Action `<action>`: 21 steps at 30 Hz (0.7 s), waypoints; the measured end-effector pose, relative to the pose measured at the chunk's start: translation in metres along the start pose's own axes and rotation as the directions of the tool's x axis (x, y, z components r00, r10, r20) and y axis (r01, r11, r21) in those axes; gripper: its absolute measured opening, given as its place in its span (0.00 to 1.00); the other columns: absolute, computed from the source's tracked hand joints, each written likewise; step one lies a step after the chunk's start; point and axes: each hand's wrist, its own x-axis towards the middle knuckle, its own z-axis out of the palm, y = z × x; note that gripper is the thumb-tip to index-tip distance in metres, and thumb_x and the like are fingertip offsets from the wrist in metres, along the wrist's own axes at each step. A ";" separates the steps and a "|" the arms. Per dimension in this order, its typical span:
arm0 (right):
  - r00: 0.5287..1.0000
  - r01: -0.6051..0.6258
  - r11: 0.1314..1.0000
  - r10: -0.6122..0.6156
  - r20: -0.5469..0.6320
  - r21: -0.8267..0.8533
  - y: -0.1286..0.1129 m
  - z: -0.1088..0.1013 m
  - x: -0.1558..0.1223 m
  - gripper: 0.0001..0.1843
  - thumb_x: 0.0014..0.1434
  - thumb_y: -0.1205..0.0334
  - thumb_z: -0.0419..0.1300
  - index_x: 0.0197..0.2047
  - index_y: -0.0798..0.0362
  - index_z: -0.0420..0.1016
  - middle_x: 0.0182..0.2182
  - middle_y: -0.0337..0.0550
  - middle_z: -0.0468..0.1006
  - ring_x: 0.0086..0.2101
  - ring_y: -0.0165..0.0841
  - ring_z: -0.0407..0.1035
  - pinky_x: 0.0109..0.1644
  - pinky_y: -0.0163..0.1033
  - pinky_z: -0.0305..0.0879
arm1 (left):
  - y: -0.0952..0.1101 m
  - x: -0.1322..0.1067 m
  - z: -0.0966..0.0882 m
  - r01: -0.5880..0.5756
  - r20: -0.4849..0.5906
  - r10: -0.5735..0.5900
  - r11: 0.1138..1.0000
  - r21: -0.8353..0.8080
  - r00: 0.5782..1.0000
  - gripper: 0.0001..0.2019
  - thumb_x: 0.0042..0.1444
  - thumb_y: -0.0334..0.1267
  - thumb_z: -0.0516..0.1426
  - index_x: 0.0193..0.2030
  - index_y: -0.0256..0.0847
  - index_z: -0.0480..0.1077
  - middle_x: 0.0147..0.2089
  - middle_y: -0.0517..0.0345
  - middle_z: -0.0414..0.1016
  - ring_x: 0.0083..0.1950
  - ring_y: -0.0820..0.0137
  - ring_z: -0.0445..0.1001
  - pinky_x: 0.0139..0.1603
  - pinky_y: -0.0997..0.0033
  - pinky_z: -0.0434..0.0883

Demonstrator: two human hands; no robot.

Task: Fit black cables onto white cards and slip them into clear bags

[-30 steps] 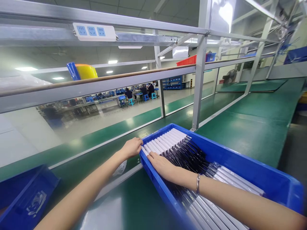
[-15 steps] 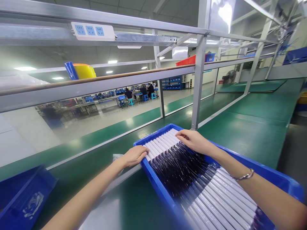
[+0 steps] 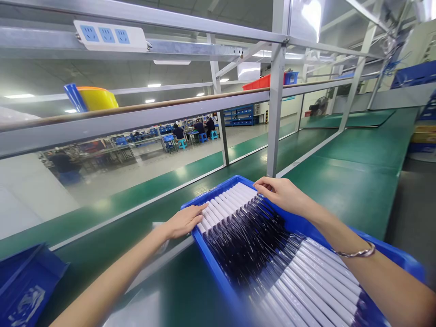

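A blue plastic bin [image 3: 218,268] holds a row of white tube-shaped pieces [image 3: 229,202] at its far end. Dark, glossy wires [image 3: 243,243] run from them toward a second row of longer white tubes [image 3: 303,277] at the near end. My left hand [image 3: 185,221] rests over the bin's left rim, its index finger stretched onto the leftmost white pieces. At the right end of the same row is my right hand [image 3: 284,195], fingers loosely bent, a gap showing between fingers and thumb. I see nothing held in either hand.
The bin stands on a green belt [image 3: 184,281] beside a metal frame post [image 3: 275,113]. Another blue bin [image 3: 30,281] is at lower left. A power strip [image 3: 111,36] hangs on the upper rail; yellow and blue containers [image 3: 97,98] sit on the shelf.
My right hand has shifted right, off the top of the white pieces to the end of their row. My left hand stays at the left end, index finger straighter. The view has turned slightly.
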 end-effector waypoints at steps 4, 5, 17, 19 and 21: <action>0.999 0.014 1.000 -0.015 0.032 0.018 -0.001 0.001 0.000 0.16 0.66 0.50 0.53 0.37 0.47 0.77 0.28 0.36 0.79 0.29 0.34 0.71 0.33 0.38 0.62 | -0.002 -0.014 0.005 0.012 -0.015 -0.012 0.999 -0.041 1.000 0.27 0.73 0.49 0.36 0.76 0.49 0.43 0.67 0.56 0.70 0.67 0.65 0.66 0.70 0.58 0.61; 0.999 0.017 1.000 -0.018 0.041 0.022 -0.001 0.002 0.000 0.15 0.66 0.50 0.53 0.37 0.47 0.77 0.27 0.35 0.79 0.29 0.34 0.71 0.34 0.37 0.63 | -0.002 -0.017 0.007 0.010 -0.018 -0.011 0.999 -0.042 1.000 0.27 0.73 0.49 0.37 0.76 0.49 0.43 0.67 0.56 0.70 0.68 0.64 0.66 0.71 0.57 0.60; 0.996 0.022 1.000 -0.024 0.082 0.019 -0.007 0.001 -0.002 0.16 0.66 0.50 0.52 0.38 0.49 0.77 0.26 0.36 0.78 0.28 0.34 0.70 0.33 0.37 0.61 | 0.007 -0.009 0.007 -0.038 0.009 0.037 0.997 0.069 0.999 0.27 0.73 0.48 0.37 0.72 0.39 0.56 0.59 0.46 0.71 0.58 0.59 0.68 0.64 0.54 0.64; 0.996 0.022 1.000 -0.023 0.091 0.016 -0.008 0.001 -0.002 0.15 0.66 0.51 0.52 0.38 0.49 0.77 0.26 0.36 0.77 0.28 0.34 0.70 0.33 0.37 0.61 | 0.010 -0.001 0.004 -0.052 0.038 0.049 0.994 0.096 0.998 0.28 0.72 0.49 0.37 0.72 0.41 0.57 0.52 0.46 0.72 0.52 0.59 0.69 0.59 0.54 0.67; 0.994 0.020 1.000 -0.021 0.105 0.014 -0.009 0.002 -0.002 0.15 0.66 0.51 0.52 0.39 0.49 0.77 0.25 0.35 0.77 0.27 0.34 0.70 0.32 0.37 0.61 | 0.011 0.006 0.001 -0.067 0.066 0.060 0.991 0.114 0.996 0.28 0.72 0.50 0.36 0.71 0.44 0.59 0.46 0.49 0.71 0.47 0.60 0.69 0.55 0.55 0.68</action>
